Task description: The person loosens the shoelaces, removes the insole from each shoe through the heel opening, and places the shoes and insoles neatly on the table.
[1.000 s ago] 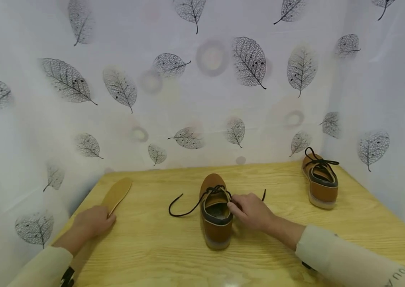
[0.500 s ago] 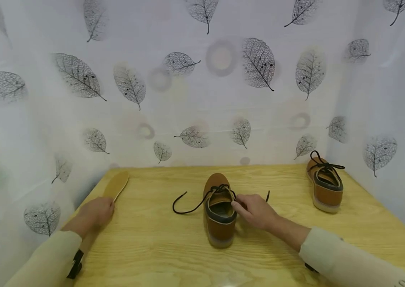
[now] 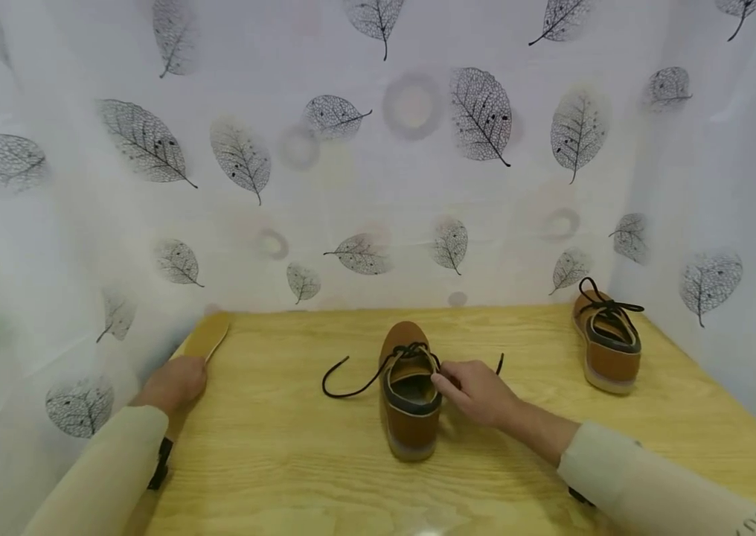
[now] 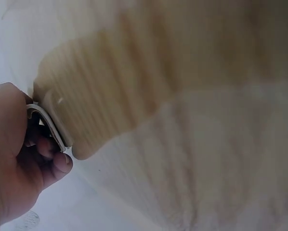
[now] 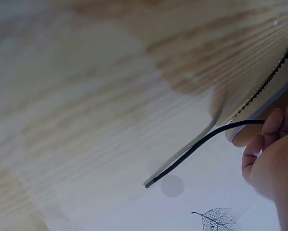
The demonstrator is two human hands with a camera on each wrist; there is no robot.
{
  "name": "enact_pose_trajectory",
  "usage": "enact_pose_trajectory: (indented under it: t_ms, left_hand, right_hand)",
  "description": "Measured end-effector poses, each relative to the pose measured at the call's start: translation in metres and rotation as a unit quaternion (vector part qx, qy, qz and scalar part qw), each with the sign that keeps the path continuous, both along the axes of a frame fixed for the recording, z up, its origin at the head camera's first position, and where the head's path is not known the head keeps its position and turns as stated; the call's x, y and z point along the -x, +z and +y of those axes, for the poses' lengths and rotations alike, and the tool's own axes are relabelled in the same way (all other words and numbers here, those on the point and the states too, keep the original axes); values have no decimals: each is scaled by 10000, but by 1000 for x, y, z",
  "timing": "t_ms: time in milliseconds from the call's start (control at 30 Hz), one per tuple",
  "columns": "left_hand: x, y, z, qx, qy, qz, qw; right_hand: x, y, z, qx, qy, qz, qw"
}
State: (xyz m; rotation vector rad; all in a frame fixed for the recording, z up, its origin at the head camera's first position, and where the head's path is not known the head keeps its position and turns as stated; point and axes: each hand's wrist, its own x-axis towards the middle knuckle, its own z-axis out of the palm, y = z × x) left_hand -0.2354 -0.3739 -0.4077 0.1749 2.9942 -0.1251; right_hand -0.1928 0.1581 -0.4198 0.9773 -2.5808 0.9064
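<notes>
In the head view, a brown lace-up shoe [image 3: 410, 424] stands on the table with its toe pointing away and its black laces [image 3: 351, 391] spread loose to both sides. My right hand [image 3: 478, 391] holds it by the right side of its opening, thumb at the inner edge. The right wrist view shows curled fingers [image 5: 274, 122] against the shoe's side and a black lace end [image 5: 197, 144] trailing out. Far to the left, my left hand [image 3: 177, 383] grips a tan insole [image 3: 209, 335] by its near end. The insole's edge [image 4: 51, 126] curves inside the fingers in the left wrist view.
A second brown shoe [image 3: 609, 357], its laces tied in a bow, stands at the back right of the wooden table [image 3: 284, 461]. White leaf-printed curtain [image 3: 378, 186] closes off the back and both sides. The insole lies by the table's left edge.
My left hand has moved left and a little away with the insole, toward the table's left edge. The right hand keeps its hold on the shoe. The head view has shifted slightly.
</notes>
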Motion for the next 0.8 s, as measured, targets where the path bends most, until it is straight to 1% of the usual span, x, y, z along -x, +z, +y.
enact_pose_trajectory:
  t_ms: [67, 200, 267, 433, 600, 700, 800]
  left_hand:
    - [2, -1, -3, 58, -37, 19, 10000]
    - [5, 0, -6, 21, 94, -40, 9999]
    - [5, 0, -7, -97, 190, -40, 9998]
    - [4, -1, -9, -258, 119, 128, 9995]
    - [0, -4, -13, -594, 192, 263, 9977]
    - [0, -5, -10, -721, 176, 495, 9960]
    - [2, -4, -1, -863, 178, 811, 9928]
  right_hand:
    - [1, 1, -1, 26, 17, -24, 10000]
    - [2, 2, -4, 53, 96, -65, 9999]
    - [3, 3, -4, 75, 137, -75, 9998]
    - [4, 3, -6, 105, 162, -50, 9998]
    - [5, 1, -6, 153, 175, -187, 9996]
    - [4, -1, -5, 223, 134, -264, 9993]
    - [3, -2, -2, 330, 105, -243, 9991]
